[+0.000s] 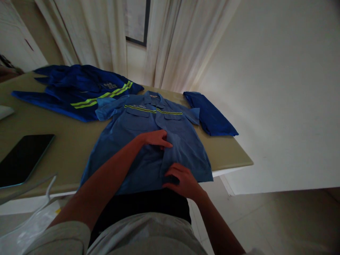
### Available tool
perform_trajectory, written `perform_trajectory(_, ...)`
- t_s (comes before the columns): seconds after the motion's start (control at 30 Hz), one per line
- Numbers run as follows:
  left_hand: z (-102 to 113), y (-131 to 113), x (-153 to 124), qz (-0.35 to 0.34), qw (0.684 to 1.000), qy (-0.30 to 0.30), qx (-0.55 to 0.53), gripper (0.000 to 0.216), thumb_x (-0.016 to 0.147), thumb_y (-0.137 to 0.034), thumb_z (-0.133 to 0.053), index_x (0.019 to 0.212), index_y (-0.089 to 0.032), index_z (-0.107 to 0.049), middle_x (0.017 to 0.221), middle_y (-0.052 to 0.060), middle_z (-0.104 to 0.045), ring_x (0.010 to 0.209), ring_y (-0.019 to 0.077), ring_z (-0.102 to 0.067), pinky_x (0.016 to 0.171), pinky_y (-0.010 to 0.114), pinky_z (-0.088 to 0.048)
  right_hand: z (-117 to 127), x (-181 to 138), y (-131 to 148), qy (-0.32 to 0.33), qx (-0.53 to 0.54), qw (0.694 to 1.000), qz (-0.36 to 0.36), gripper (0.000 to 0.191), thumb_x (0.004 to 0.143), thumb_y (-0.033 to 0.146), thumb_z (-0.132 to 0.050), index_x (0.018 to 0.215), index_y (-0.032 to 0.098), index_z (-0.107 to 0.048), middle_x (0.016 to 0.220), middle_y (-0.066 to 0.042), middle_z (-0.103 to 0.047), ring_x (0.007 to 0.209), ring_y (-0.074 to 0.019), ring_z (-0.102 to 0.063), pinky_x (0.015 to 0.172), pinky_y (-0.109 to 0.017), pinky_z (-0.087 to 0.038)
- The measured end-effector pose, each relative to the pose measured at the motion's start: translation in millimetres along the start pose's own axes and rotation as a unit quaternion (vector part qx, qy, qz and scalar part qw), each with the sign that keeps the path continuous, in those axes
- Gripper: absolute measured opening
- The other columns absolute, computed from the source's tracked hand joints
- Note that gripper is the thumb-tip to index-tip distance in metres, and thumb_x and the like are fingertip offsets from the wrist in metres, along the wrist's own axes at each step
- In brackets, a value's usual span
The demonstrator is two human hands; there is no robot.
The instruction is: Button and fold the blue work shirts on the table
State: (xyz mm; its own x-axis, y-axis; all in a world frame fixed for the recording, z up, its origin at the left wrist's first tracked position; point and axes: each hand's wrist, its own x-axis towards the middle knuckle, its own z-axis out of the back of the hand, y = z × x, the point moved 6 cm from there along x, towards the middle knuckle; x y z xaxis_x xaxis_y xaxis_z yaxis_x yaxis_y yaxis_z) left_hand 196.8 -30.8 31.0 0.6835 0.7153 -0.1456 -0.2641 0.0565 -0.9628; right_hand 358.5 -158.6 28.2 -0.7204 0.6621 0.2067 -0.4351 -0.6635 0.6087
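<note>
A blue short-sleeved work shirt (127, 141) lies spread face up, collar away from me, with thin yellow stripes across its chest. My left hand (156, 138) is closed in a pinch on the front placket, about halfway down. Lower down, near the hem, my right hand (183, 179) curls its fingers and thumb around the placket's edge; the exact contact is partly hidden. The shirt's hem hangs over the table's front edge close to my body.
The shirt rests on a tan table (69, 152). Behind it at left lies a crumpled dark blue garment (79, 85) with reflective bands. A folded blue garment (215, 115) sits at right. A black tablet (26, 157), a white cable (49, 189) and clear plastic (34, 226) are at left.
</note>
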Motion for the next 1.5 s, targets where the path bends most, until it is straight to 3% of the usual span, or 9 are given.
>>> perform_trajectory(0.13, -13.9, 7.1, -0.9, 0.055, 0.997, 0.047, -0.036, 0.042, 0.072, -0.058, -0.086, 0.069, -0.017, -0.076, 0.058, 0.003, -0.069, 0.053, 0.0142, -0.062, 0.055, 0.024, -0.052, -8.0, -6.6, -9.6, -0.068, 0.017, 0.997, -0.022, 0.013, 0.096, 0.035, -0.075, 0.099, 0.023, -0.074, 0.096, -0.005, -0.070, 0.088, -0.0193, -0.068, 0.081, -0.032, -0.056)
perform_trajectory(0.23, -25.7, 9.6, -5.6, 0.090, 0.992, 0.089, -0.001, 0.044, 0.073, -0.060, -0.085, 0.066, -0.018, -0.074, 0.060, 0.004, -0.069, 0.054, 0.0149, -0.062, 0.055, 0.025, -0.051, -12.0, -4.4, -12.9, -0.071, 0.039, 0.996, -0.025, 0.012, 0.097, 0.035, -0.075, 0.097, 0.023, -0.074, 0.093, -0.004, -0.070, 0.083, -0.0174, -0.067, 0.077, -0.030, -0.055)
perform_trajectory(0.37, -42.1, -4.6, -16.3, 0.019, 0.985, 0.120, 0.123, 0.039, 0.077, -0.049, -0.083, 0.056, -0.019, -0.067, 0.057, 0.002, -0.064, 0.054, 0.0158, -0.058, 0.053, 0.026, -0.044, -12.7, -4.2, -13.2, -0.092, 0.021, 0.995, -0.029, 0.012, 0.097, 0.034, -0.074, 0.100, 0.022, -0.074, 0.093, -0.004, -0.069, 0.077, -0.0160, -0.066, 0.072, -0.028, -0.054)
perform_trajectory(0.53, -45.0, -11.9, -36.9, -0.027, 0.953, -0.096, 0.286, 0.032, 0.086, -0.035, -0.073, 0.060, -0.020, -0.062, 0.064, 0.002, -0.064, 0.061, 0.0160, -0.056, 0.063, 0.028, -0.040, -17.5, -3.2, -6.0, -0.115, -0.087, 0.989, 0.016, 0.011, 0.101, 0.032, -0.067, 0.101, 0.023, -0.075, 0.095, -0.007, -0.073, 0.087, -0.0201, -0.070, 0.081, -0.032, -0.057)
perform_trajectory(0.67, -53.2, -5.8, -50.1, -0.021, 0.926, -0.185, 0.328, 0.030, 0.097, -0.039, -0.061, 0.074, -0.020, -0.066, 0.074, 0.005, -0.068, 0.068, 0.0192, -0.061, 0.067, 0.030, -0.039, -20.4, -2.9, -2.4, -0.162, -0.135, 0.977, 0.032, 0.015, 0.103, 0.025, -0.060, 0.104, 0.023, -0.075, 0.093, -0.009, -0.073, 0.085, -0.0213, -0.070, 0.081, -0.034, -0.057)
perform_trajectory(0.83, -61.0, -2.3, -49.2, 0.013, 0.912, -0.213, 0.349, 0.029, 0.100, -0.040, -0.057, 0.082, -0.020, -0.067, 0.079, 0.007, -0.071, 0.074, 0.0225, -0.066, 0.069, 0.031, -0.041, -19.1, -3.5, -4.2, -0.191, -0.155, 0.969, 0.011, 0.018, 0.103, 0.023, -0.056, 0.100, 0.023, -0.073, 0.087, -0.007, -0.069, 0.079, -0.0195, -0.068, 0.075, -0.031, -0.056)
perform_trajectory(1.03, -73.4, -13.6, -44.5, 0.010, 0.895, -0.243, 0.375, 0.027, 0.102, -0.037, -0.054, 0.088, -0.021, -0.070, 0.085, 0.008, -0.073, 0.080, 0.0237, -0.068, 0.072, 0.032, -0.044, -6.3, -1.2, -4.9, -0.155, -0.180, 0.971, 0.024, 0.013, 0.100, 0.018, -0.057, 0.098, 0.022, -0.069, 0.095, -0.008, -0.071, 0.083, -0.0201, -0.070, 0.076, -0.030, -0.056)
perform_trajectory(1.23, -92.5, -11.6, -45.5, -0.012, 0.868, -0.275, 0.413, 0.027, 0.102, -0.033, -0.052, 0.088, -0.023, -0.073, 0.088, 0.008, -0.071, 0.087, 0.0240, -0.066, 0.081, 0.035, -0.048, 0.2, -1.6, -10.0, -0.128, -0.174, 0.976, -0.035, 0.008, 0.095, 0.016, -0.064, 0.095, 0.022, -0.068, 0.094, -0.005, -0.071, 0.079, -0.0183, -0.069, 0.071, -0.027, -0.053)
perform_trajectory(1.5, -95.6, 0.8, -55.3, -0.038, 0.858, -0.341, 0.383, 0.033, 0.104, -0.034, -0.051, 0.079, -0.023, -0.069, 0.083, 0.008, -0.068, 0.086, 0.0231, -0.063, 0.084, 0.037, -0.048, -14.4, -6.0, -26.9, -0.204, -0.127, 0.969, -0.063, 0.013, 0.099, 0.021, -0.063, 0.090, 0.023, -0.071, 0.088, -0.004, -0.072, 0.074, -0.0175, -0.069, 0.068, -0.027, -0.052)
